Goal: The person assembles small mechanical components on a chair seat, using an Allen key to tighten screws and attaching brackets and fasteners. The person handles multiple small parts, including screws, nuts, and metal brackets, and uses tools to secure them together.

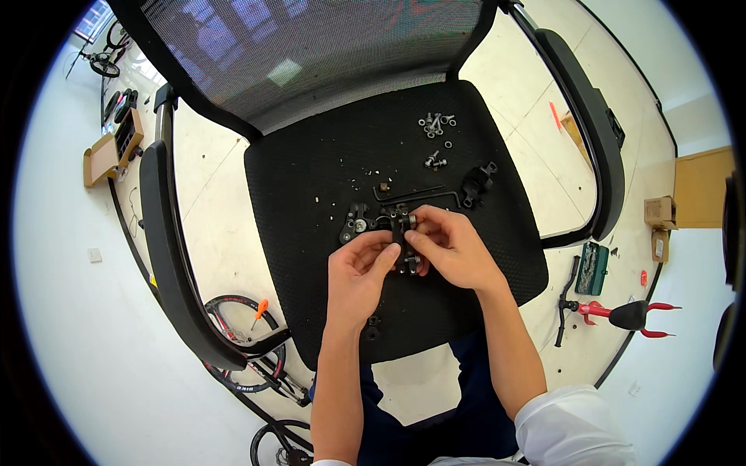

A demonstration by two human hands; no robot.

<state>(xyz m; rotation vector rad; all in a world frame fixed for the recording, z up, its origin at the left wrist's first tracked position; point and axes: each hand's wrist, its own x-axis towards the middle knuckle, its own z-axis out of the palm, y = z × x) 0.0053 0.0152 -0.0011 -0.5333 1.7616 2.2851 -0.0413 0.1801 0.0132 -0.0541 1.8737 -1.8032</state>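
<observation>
Over the middle of a black chair seat [287, 202], both my hands are closed on a small black metal part with bolts [400, 221]; its exact kind cannot be told. Thumb and fingers of my left hand [357, 273] pinch its left side. From the right, my right hand [452, 247] grips it near a silver bolt end. Just left of it lies another black metal part [356, 225] with a round silver piece. Two hex keys [423, 196] rest beyond my fingers, and a third black part [477, 185] sits to their right.
Silver bolts and washers [437, 124] lie in two groups toward the backrest [326, 54]. Armrests flank the seat: left [167, 256], right [583, 116]. On the floor are a bicycle wheel [221, 307], an orange-handled screwdriver [261, 309], a green toolbox [593, 269] and a small red bike [598, 312].
</observation>
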